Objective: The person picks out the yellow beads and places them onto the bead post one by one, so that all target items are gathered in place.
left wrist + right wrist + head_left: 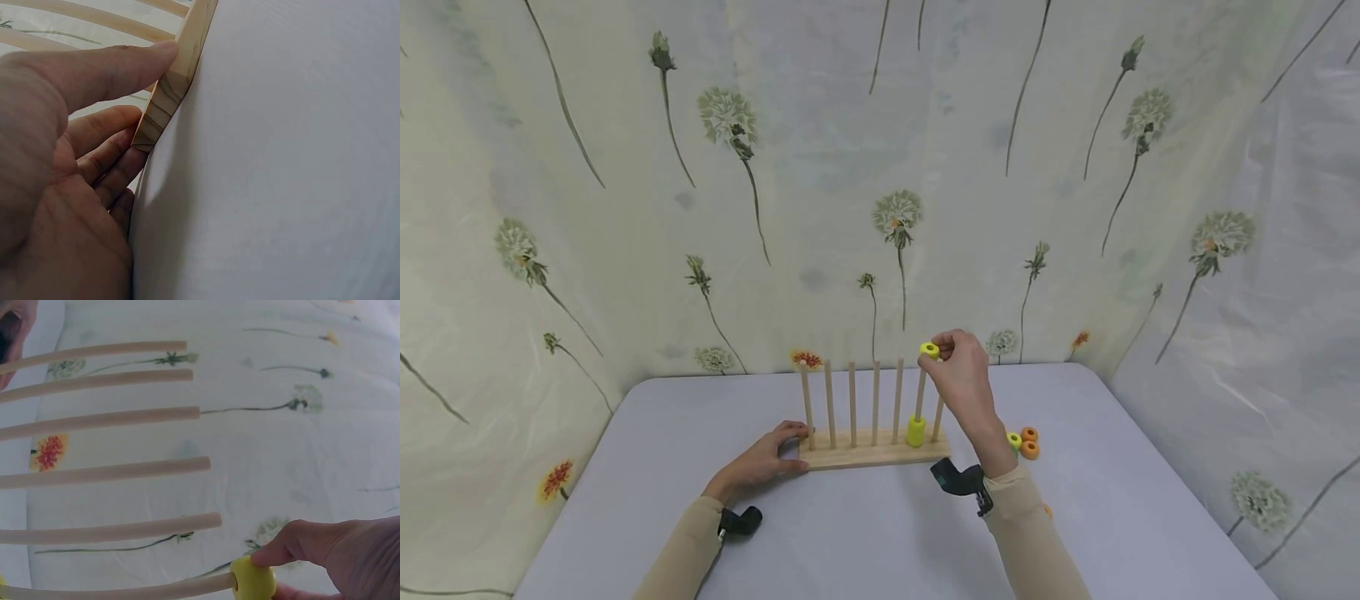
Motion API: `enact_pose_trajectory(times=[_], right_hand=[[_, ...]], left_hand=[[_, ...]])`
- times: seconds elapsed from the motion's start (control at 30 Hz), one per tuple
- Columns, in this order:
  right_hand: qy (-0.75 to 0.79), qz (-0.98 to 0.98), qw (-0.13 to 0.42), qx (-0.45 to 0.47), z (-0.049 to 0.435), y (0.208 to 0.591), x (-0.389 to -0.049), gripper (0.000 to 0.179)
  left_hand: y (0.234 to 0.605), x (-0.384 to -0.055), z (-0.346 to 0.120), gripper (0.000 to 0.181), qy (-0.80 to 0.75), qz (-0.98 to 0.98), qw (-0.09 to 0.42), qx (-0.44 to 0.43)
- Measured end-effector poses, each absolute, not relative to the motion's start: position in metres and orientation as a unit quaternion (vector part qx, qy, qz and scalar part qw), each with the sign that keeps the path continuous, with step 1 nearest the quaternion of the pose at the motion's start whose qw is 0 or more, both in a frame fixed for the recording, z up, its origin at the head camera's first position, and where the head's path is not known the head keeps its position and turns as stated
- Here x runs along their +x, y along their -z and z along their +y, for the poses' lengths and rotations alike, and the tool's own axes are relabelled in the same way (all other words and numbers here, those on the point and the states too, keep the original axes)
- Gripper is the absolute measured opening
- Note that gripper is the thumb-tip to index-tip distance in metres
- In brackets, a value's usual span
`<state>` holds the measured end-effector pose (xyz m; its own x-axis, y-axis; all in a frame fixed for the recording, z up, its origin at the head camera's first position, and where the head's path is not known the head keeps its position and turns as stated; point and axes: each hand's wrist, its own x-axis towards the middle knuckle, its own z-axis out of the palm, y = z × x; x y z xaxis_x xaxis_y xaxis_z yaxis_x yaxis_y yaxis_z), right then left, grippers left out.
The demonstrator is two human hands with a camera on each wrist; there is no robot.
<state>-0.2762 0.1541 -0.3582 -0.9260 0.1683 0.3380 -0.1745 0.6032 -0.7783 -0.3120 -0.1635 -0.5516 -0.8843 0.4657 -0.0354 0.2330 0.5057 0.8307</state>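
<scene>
A wooden peg rack (865,455) with several upright pegs stands on the table. My left hand (762,458) holds the left end of its base, thumb along the front and fingers behind, as the left wrist view also shows. Between thumb and fingers, my right hand (964,377) pinches a yellow bead (929,351) at the top of the second peg from the right. In the right wrist view, the peg's tip meets the hole of this bead (254,580). Stacked yellow beads (916,431) sit at the bottom of that peg. The rightmost peg is partly hidden behind my right hand.
Right of my right wrist lie orange beads (1030,450) and a yellow-green bead (1014,440). Another orange bead (1048,511) is mostly covered by the right sleeve. A flower-printed cloth (820,208) hangs behind the pale table (850,533).
</scene>
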Motion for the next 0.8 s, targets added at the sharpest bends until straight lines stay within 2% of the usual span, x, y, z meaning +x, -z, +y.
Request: enact_pose_trajectory(times=[0.8], right_hand=[[-0.446, -0.877, 0.179, -0.003, 0.1503, 0.3587, -0.2790, 0.028]], left_hand=[[0.5575, -0.3161, -0.1670, 0.066, -0.446, 0.859, 0.122, 0.221]])
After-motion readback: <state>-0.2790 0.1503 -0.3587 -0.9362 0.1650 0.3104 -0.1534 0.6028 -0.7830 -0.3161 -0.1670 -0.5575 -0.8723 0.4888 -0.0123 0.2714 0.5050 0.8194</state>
